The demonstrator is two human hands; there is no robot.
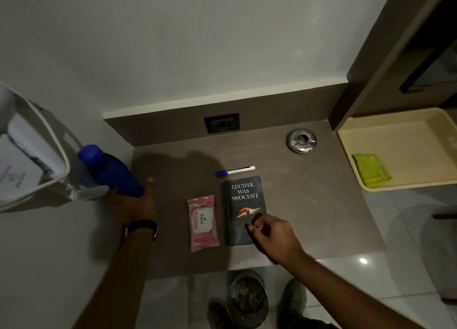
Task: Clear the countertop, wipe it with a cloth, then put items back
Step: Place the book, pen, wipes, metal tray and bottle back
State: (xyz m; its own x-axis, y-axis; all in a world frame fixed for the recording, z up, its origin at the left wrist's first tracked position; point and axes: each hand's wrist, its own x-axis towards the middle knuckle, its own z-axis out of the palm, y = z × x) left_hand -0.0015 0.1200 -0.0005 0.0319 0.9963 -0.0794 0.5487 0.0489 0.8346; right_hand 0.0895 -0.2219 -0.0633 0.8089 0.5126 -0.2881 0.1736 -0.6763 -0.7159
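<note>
My left hand (134,202) grips a blue bottle (108,171) by its base and holds it tilted at the left edge of the brown countertop (309,205). My right hand (272,237) hovers over the lower right corner of a dark book (241,197); its fingers are curled and apart, and nothing is in them. A pink wipes pack (203,223) lies left of the book. A blue-capped marker (235,170) lies just behind the book. A green cloth (371,169) rests in a cream tray (395,135) at the right.
A metal ashtray (301,140) sits at the back right of the counter, under a wall socket (221,122). A white plastic basket (29,150) with papers stands at the left. A metal bin (247,301) and my shoes are on the floor below.
</note>
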